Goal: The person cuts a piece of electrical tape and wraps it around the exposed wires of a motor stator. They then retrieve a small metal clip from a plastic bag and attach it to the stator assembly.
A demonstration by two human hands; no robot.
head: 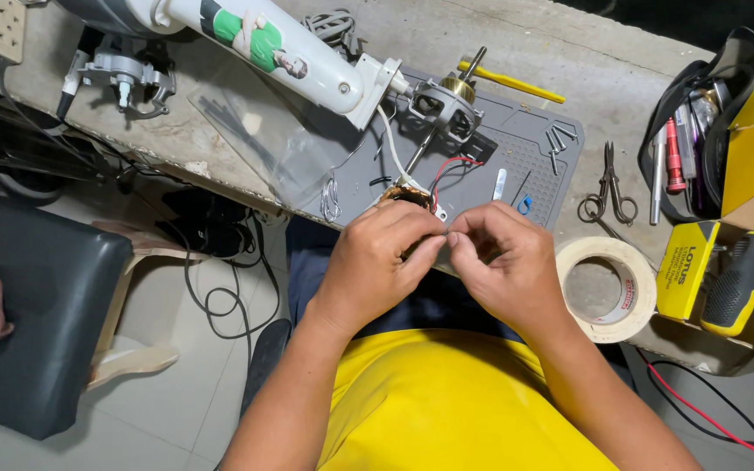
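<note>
Both hands work over the near edge of the grey mat (517, 166) on the counter (569, 52). The left hand (377, 262) is curled around a copper-wound coil (405, 197), of which only the top shows above the knuckles. The right hand (503, 262) meets it fingertip to fingertip, pinched narrow on something too small to make out, probably a wire end. Red and white leads (447, 170) run from the coil up to the motor (442, 105) at the mat's far side, and the motor stays attached to the white fan neck (281, 52) lying left of the mat.

The leads look short and taut. A tug from either hand could strain their joints at the coil or drag the motor across the mat. The coil sits at the mat's near edge, over the lap, so a slip of the left hand would likely drop it toward the floor. The windings are fine, and fingernails could nick them.

Right of the mat lie scissors (608, 187), a tape roll (608, 288) and a screwdriver (743, 275), all well apart from the hands.
</note>
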